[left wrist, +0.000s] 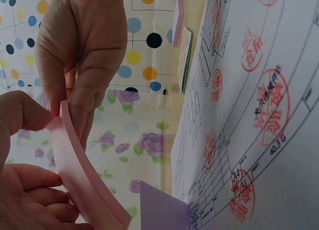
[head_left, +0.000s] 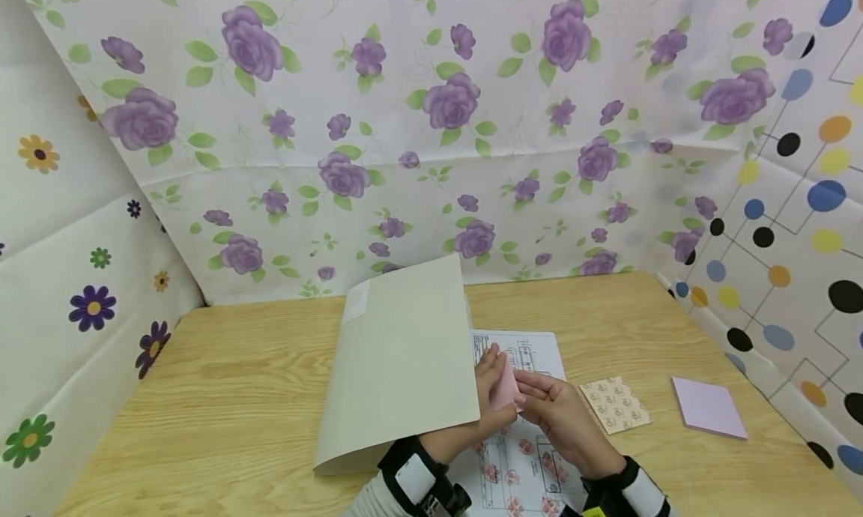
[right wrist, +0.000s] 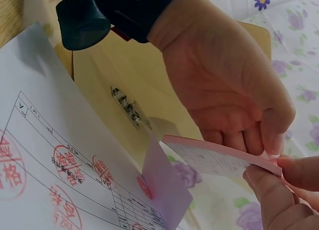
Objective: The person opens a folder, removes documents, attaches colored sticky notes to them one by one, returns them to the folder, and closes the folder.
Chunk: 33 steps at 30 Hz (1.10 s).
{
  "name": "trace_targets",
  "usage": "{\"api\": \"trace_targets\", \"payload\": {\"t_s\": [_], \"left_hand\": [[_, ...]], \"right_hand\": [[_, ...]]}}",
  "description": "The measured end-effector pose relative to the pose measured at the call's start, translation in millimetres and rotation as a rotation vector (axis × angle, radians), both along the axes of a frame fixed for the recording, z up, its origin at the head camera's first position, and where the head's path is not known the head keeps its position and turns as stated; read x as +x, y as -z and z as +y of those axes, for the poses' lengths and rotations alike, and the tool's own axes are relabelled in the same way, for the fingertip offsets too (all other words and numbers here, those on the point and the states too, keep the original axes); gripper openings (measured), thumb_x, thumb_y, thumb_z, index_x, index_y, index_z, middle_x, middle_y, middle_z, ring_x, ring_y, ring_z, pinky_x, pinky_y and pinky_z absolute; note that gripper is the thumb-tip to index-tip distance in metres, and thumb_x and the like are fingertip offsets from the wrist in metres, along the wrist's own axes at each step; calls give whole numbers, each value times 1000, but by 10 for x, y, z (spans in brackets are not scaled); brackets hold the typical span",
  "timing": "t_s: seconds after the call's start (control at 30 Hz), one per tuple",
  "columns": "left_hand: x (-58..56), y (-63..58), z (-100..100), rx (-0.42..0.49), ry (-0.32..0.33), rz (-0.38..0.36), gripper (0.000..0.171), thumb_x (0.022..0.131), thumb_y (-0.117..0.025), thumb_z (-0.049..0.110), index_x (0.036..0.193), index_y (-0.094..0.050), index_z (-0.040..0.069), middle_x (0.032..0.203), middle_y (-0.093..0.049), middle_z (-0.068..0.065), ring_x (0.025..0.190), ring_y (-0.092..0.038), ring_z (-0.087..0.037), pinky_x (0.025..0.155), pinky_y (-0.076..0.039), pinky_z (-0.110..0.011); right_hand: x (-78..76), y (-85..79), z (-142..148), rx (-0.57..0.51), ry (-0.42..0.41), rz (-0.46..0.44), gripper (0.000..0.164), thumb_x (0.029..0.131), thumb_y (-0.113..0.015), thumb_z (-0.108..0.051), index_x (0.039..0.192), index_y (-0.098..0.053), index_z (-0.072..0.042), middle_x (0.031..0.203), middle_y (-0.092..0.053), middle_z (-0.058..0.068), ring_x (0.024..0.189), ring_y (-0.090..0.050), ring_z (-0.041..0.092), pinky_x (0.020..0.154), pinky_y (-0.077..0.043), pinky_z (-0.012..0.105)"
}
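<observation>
A pink sticky note pad point(head_left: 504, 386) is held up above the printed sheets point(head_left: 549, 345) between both hands. My left hand point(head_left: 495, 421) grips it, thumb on one face and fingers on the other. At its edge, the thumb and fingers of my right hand point(head_left: 566, 423) pinch a corner. The right wrist view shows a printed pattern on the pad's back point(right wrist: 204, 157). A purple sticky note point(left wrist: 160, 207) stands out from the edge of the red-stamped sheets. The cream folder's raised cover point(head_left: 404, 367) leans over my left forearm.
To the right on the wooden table point(head_left: 222, 397) lie a patterned beige pad point(head_left: 615, 404) and a lilac sticky note pad point(head_left: 709, 407). A metal clip point(right wrist: 130, 108) sits inside the folder. Flowered cloth point(head_left: 404, 127) hangs behind the table, dotted cloth point(head_left: 795, 225) on the right.
</observation>
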State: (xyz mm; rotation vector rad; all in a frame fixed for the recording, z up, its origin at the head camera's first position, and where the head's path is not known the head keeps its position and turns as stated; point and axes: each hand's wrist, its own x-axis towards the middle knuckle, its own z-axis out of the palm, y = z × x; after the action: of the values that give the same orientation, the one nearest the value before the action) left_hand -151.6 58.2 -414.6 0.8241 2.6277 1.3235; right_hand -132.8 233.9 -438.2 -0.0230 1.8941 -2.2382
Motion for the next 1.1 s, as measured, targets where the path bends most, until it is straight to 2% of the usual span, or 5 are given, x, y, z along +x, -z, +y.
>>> {"api": "trace_targets", "payload": {"t_s": [0.2,0.4,0.67,1.0,1.1], "left_hand": [[42,3,64,-28,-1,-46,78,88,-60,12,156,-28,-9,169,-19,-22,158,-17,-38,129,-19,-50],[57,41,91,-56,7,3,73,92,-54,5,155,-22,-15,167,-14,-31,157,-14,-42,127,-20,-54],[59,54,84,-26,-7,-4,57,105,-42,6,155,-22,-15,167,-14,-30,157,-14,-43,126,-19,-56],[48,23,42,-48,-53,105,49,106,-39,4,150,-35,-15,159,-33,-32,150,-34,-43,122,-32,-53],[28,-2,42,30,-62,49,47,108,-37,7,149,-37,-16,158,-35,-33,149,-35,-44,121,-32,-55]], "right_hand": [[-15,10,-94,64,38,15,53,100,-54,4,145,-34,22,135,-65,20,100,-70,-2,87,-58,18],[-25,-22,-225,132,112,-4,49,99,-54,5,142,-40,21,137,-60,30,98,-69,-2,85,-58,17],[-33,-35,-334,174,213,-26,41,98,-55,4,137,-52,17,134,-62,31,104,-70,9,82,-60,21],[-40,-20,-330,200,245,-35,40,97,-55,6,135,-54,16,128,-68,27,92,-70,1,78,-58,19],[-40,-5,-325,208,264,-27,40,96,-55,8,134,-55,16,125,-69,27,89,-70,1,75,-59,18]]}}
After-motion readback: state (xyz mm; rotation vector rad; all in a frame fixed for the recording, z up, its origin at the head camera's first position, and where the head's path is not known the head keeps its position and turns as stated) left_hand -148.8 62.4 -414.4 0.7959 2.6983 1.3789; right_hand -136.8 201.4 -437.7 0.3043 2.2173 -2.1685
